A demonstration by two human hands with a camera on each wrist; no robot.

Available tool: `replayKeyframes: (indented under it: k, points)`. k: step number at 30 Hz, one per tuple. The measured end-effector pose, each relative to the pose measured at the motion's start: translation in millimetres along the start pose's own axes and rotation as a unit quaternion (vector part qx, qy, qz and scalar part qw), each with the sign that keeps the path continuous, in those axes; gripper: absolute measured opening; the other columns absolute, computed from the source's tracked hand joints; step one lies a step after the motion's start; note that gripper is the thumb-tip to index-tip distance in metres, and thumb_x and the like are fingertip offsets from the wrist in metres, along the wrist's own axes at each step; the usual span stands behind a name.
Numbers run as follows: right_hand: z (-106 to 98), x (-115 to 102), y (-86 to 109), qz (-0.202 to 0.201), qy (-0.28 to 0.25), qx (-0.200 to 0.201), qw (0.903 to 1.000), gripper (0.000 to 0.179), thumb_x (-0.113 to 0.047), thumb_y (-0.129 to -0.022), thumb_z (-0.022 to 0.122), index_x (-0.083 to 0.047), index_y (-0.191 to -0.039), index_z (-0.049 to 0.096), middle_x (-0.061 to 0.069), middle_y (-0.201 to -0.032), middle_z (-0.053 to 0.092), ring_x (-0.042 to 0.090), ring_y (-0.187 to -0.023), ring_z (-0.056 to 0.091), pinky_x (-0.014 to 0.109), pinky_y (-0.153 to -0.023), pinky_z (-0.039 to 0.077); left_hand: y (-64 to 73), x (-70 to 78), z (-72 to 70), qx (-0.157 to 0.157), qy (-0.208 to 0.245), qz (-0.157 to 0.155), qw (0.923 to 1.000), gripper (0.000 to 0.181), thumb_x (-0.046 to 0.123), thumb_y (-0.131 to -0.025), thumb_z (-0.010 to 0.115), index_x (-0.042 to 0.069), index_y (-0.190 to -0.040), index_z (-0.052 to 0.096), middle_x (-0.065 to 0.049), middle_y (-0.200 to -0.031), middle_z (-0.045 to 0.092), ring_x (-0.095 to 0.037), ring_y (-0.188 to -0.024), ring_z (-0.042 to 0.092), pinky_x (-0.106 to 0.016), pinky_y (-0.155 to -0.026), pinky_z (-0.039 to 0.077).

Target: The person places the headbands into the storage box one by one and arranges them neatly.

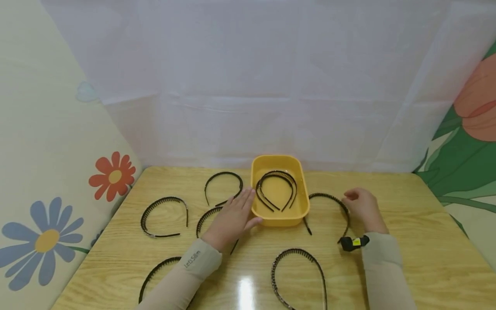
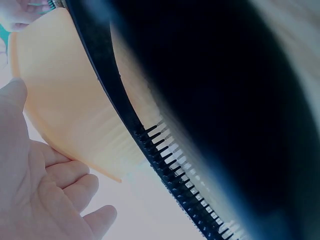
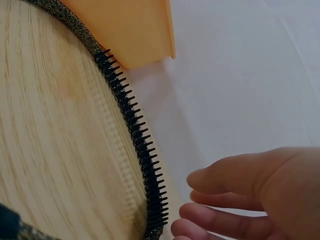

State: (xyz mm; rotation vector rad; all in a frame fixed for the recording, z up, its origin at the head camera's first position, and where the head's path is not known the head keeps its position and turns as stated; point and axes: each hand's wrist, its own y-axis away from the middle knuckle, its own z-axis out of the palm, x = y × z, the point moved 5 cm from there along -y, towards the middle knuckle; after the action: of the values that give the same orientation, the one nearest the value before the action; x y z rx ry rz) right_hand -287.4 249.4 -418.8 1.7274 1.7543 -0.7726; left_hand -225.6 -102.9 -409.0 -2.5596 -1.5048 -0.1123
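My left hand point(image 1: 232, 219) reaches to the yellow plastic tub point(image 1: 277, 222), its fingers laid fairly straight against the tub's left side. Two black toothed headbands point(image 1: 277, 173) lie inside the tub. Another headband point(image 1: 198, 224) lies partly hidden beneath the left hand. Right of the tub is a dark headband point(image 1: 346, 211) with comb teeth. Just beyond its right curve hovers my right hand point(image 1: 363, 209), fingers loosely bent. In the right wrist view nothing sits between the thumb and fingers point(image 3: 215, 180), which are close to the headband's teeth point(image 3: 137, 135).
Several more headbands lie about the wooden table: one behind the left hand point(image 1: 223, 173), one at left point(image 1: 143, 217), one partly under the left sleeve point(image 1: 153, 271), one at front centre point(image 1: 273, 275). A white sheet point(image 1: 294, 86) hangs behind the table.
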Motion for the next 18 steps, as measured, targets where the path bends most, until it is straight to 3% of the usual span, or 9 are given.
replayKeyframes:
  k: [9,18]
  points:
    - [-3.4,3.4,3.0,0.054,0.016,-0.033,0.9979,0.04,-0.015,-0.101,0.059,0.016,-0.126,0.058,0.037,-0.123,0.059,0.048,-0.109,0.06,0.056,-0.09,0.054,0.8,1.2,-1.3,0.005,0.005,0.001,1.0,0.084,0.052,-0.105,0.047,-0.007,-0.158,0.021,-0.024,-0.164,0.021,-0.039,-0.152,0.022,-0.059,-0.122,0.022]
    - [0.2,8.4,3.9,0.095,0.009,-0.067,0.9932,0.033,-0.011,-0.096,0.065,0.017,-0.114,0.062,0.034,-0.111,0.064,0.034,-0.089,0.068,0.042,-0.077,0.061,0.7,0.4,0.8,0.004,-0.001,-0.001,1.0,0.084,0.053,-0.105,0.046,-0.006,-0.158,0.02,-0.023,-0.165,0.02,-0.038,-0.152,0.022,-0.058,-0.122,0.022]
